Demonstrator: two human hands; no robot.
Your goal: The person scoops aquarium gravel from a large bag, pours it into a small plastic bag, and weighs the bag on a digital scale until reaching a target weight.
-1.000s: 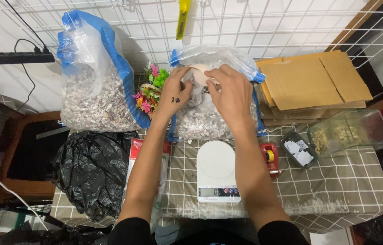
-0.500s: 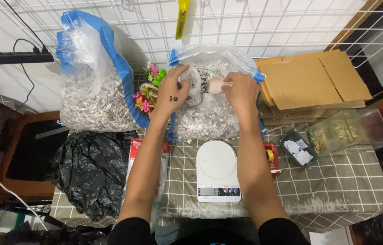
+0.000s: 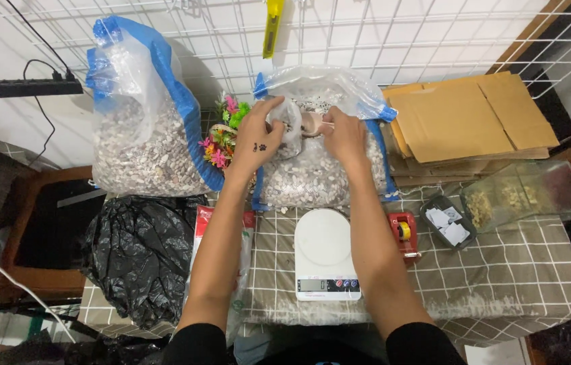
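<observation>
Plastic bag (image 3: 312, 169) mouth now pinched wider

Bright, even overhead light, soft shadows behind the bags, glare on clear plastic, slight wide-angle bending at edges

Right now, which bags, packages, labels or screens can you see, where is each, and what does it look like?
Large clear bag: centre back, blue edged, full of pale chips; left hand and right hand at its mouth.
Second clear bag: left back, same kind, upright.
Black bag: front left, crumpled.
Red and white packet: under the left forearm.
Scale screen: small grey strip on white kitchen scale.
Flattened cardboard boxes: right back, brown.
</observation>
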